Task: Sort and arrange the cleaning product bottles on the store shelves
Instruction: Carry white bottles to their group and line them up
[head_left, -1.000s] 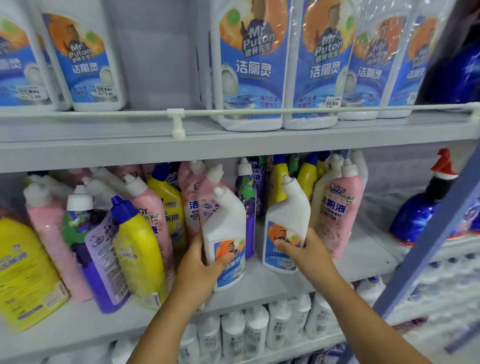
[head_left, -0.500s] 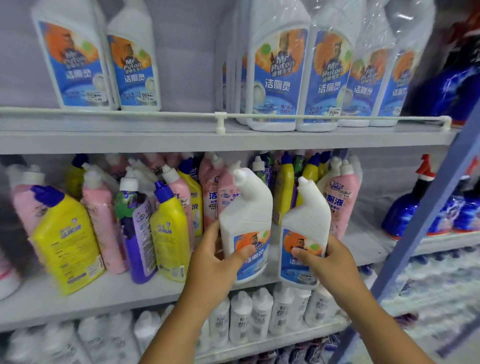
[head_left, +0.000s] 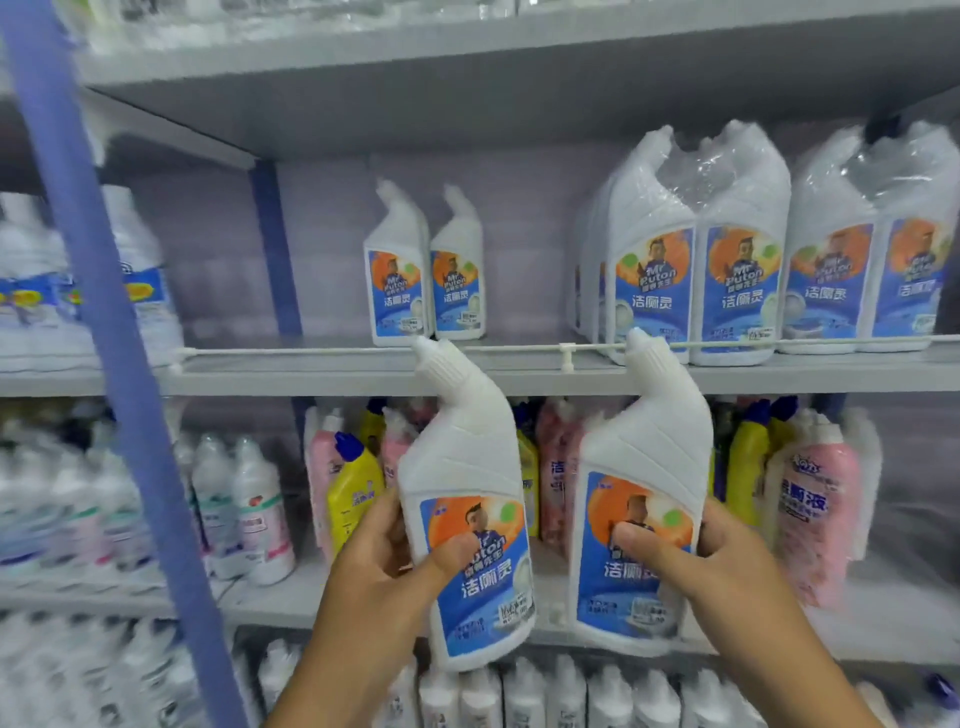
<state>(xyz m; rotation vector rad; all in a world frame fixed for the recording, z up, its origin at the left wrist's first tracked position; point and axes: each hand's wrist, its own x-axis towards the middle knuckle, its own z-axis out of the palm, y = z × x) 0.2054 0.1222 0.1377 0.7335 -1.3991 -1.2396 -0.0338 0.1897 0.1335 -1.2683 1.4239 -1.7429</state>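
Holding 2 white toilet-cleaner bottles up in front of the shelving, 1 per hand. My left hand grips the left bottle round its lower body, thumb across the blue-and-orange label, fingers wrapped behind. My right hand grips the right bottle the same way, thumb on the label front, fingers curled round the right edge. Both bottles are roughly upright, angled necks w/ ribbed white caps pointing up-left, and the cap tips reach about level w/ the thin white rail on the front of the middle shelf. The 2 bottles are near each other but apart, a gap showing between them.

On that middle shelf, behind the rail, 2 loose matching bottles stand touching side by side, approx. above my left-hand bottle. To their right are shrink-wrapped packs of the same cleaner, labels facing out, w/ bare shelf between the pair and the packs.

The shelf below, behind my held bottles, carries pink bottles and yellow bottles w/ blue caps, tightly mixed. Left of the blue upright post, rows of white bottles are too blurred to read. Lowest shelf in view: more small white bottles, caps up.
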